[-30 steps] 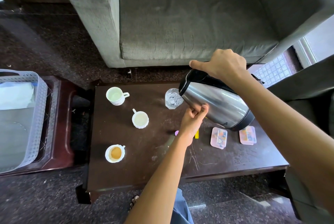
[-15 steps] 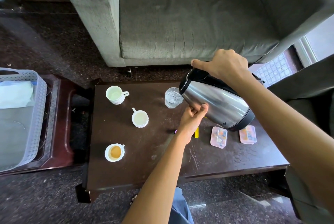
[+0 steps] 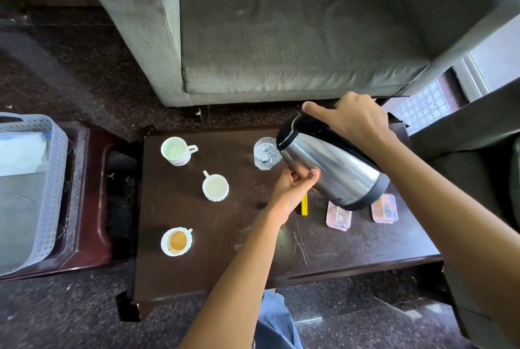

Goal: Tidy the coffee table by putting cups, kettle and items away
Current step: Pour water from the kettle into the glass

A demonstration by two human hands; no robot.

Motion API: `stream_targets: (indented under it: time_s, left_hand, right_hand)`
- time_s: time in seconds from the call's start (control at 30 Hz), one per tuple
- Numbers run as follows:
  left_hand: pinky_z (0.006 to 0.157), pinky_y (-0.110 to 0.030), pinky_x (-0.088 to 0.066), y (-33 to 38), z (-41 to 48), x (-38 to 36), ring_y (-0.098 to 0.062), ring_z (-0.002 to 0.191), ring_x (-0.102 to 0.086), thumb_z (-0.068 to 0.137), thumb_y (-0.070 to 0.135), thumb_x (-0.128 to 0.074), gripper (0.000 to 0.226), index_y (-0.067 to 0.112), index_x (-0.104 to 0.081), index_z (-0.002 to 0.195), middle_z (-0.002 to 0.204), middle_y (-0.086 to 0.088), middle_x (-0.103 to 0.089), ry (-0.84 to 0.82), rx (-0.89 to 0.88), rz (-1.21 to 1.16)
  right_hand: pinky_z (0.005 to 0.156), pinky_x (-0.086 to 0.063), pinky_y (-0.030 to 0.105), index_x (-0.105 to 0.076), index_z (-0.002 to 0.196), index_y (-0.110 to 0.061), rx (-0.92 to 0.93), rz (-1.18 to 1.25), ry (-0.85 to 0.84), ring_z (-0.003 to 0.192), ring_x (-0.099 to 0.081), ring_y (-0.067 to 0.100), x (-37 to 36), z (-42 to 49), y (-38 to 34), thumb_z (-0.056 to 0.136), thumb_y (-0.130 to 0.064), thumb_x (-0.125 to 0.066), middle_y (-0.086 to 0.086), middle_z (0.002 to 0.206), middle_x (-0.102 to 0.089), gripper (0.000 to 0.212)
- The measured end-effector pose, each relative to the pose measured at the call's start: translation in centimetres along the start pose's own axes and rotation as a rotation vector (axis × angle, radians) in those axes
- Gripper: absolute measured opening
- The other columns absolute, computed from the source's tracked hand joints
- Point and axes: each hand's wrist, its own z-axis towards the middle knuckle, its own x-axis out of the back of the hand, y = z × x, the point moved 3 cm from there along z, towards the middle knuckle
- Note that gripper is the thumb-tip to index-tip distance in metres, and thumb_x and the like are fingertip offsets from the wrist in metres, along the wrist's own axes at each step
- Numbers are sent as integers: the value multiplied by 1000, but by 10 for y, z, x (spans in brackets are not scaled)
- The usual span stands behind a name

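Note:
A steel kettle [image 3: 334, 171] with a black lid hangs tilted over the dark coffee table [image 3: 225, 264], its spout above a clear glass [image 3: 264, 154]. My right hand [image 3: 354, 120] grips the kettle's handle from above. My left hand [image 3: 295, 188] has curled fingers pressed against the kettle's underside and holds nothing. Three white cups stand on the left half: one pale inside at the back [image 3: 176, 150], one in the middle [image 3: 215, 187], one with brown liquid at the front [image 3: 176, 241]. Two small pink boxes [image 3: 339, 217] [image 3: 385, 209] lie under the kettle's base.
A yellow strip [image 3: 304, 205] lies on the table below my left hand. A pale plastic basket [image 3: 53, 193] sits on a dark red side table [image 3: 92, 236] at the left. A grey sofa [image 3: 281, 33] stands behind the table, and a dark seat at the right.

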Motion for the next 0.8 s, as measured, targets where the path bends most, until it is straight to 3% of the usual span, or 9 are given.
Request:
stream_targets:
  time_s: [0.13, 0.23, 0.3, 0.4, 0.5, 0.6, 0.8]
  left_hand:
    - [67, -1, -44, -5, 3, 4, -3, 99, -59, 84, 16, -70, 32, 11, -43, 102, 114, -5, -61, 15, -1, 40]
    - [82, -12, -47, -15, 8, 8, -13, 113, -60, 80, 18, -75, 39, 10, -45, 104, 122, -9, -62, 2, 1, 66]
    - [90, -21, -46, -20, 11, 12, -15, 111, -60, 75, 25, -79, 49, 11, -47, 110, 117, -5, -63, 9, -8, 103]
    - [93, -24, -44, -19, 8, 14, -9, 106, -58, 71, 35, -81, 64, 20, -45, 122, 110, 10, -60, 30, -30, 198]
    - [98, -27, -43, -15, 5, 14, -12, 114, -55, 70, 36, -81, 76, 21, -39, 132, 120, 7, -58, 44, -66, 271]
    - [101, -29, -41, -9, 0, 14, -13, 121, -51, 70, 35, -81, 89, 21, -31, 142, 134, 5, -52, 50, -97, 325]
    - [105, -33, -40, -1, -12, 13, -13, 126, -48, 69, 26, -84, 93, 22, -28, 143, 140, 3, -48, 54, -188, 359]
  right_hand:
    - [63, -39, 34, -51, 59, -5, -23, 101, 24, 70, -55, 32, -7, -12, 19, 71, -83, -47, 8, 65, -54, 79]
    - [56, -37, 34, -50, 54, -5, -38, 185, 44, 64, -56, 31, -17, -22, 34, 70, -82, -48, 8, 56, -54, 79]
    - [53, -37, 33, -54, 53, -6, -47, 239, 53, 60, -56, 26, -24, -27, 44, 69, -84, -46, 7, 53, -55, 80]
    - [49, -34, 33, -40, 45, -8, -77, 341, 83, 52, -50, 24, -29, -35, 56, 71, -81, -49, 5, 45, -48, 78]
    - [48, -32, 32, -37, 42, -11, -127, 432, 102, 48, -45, 21, -33, -45, 67, 78, -72, -54, 1, 40, -44, 73]
    - [52, -32, 33, -38, 46, -4, -178, 509, 132, 49, -39, 19, -40, -53, 79, 78, -70, -53, 1, 42, -41, 75]
    - [55, -29, 33, -36, 60, 10, -223, 681, 183, 54, -31, 20, -49, -73, 94, 79, -64, -52, 11, 54, -35, 78]
